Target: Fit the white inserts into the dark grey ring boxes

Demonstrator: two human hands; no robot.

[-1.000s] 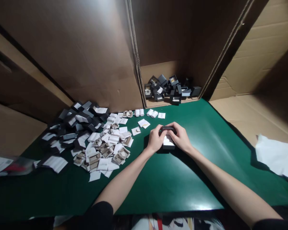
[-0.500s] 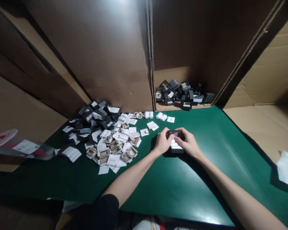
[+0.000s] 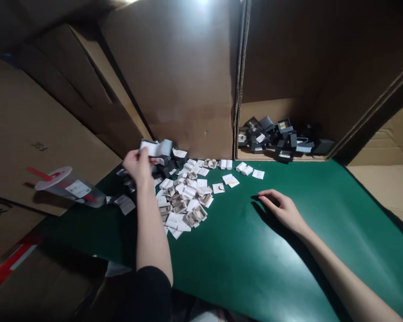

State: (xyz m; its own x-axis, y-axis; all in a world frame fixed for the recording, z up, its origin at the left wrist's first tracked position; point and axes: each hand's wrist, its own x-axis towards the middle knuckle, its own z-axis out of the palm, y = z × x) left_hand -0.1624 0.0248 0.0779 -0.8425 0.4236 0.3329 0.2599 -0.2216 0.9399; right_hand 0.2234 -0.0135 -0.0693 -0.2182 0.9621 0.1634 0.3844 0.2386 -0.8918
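Note:
My left hand (image 3: 138,164) is raised over a pile of small dark boxes (image 3: 168,162) at the back left of the green mat (image 3: 242,250). Its fingers are closed on a small dark box with a white insert (image 3: 156,147). My right hand (image 3: 281,206) rests on the mat to the right, fingers stretched out and holding nothing. Between the hands lies a heap of white cards and beige inserts (image 3: 186,201).
A second heap of dark boxes (image 3: 278,136) sits inside an open cardboard carton (image 3: 272,107) at the back. A plastic cup with a red straw (image 3: 67,187) lies at the left edge. Cardboard walls (image 3: 174,80) surround the mat.
Both hands let go of the box they held together at the mat's centre; that box is gone from the centre. My left hand swung left to the pile and holds a box. The view turned left.

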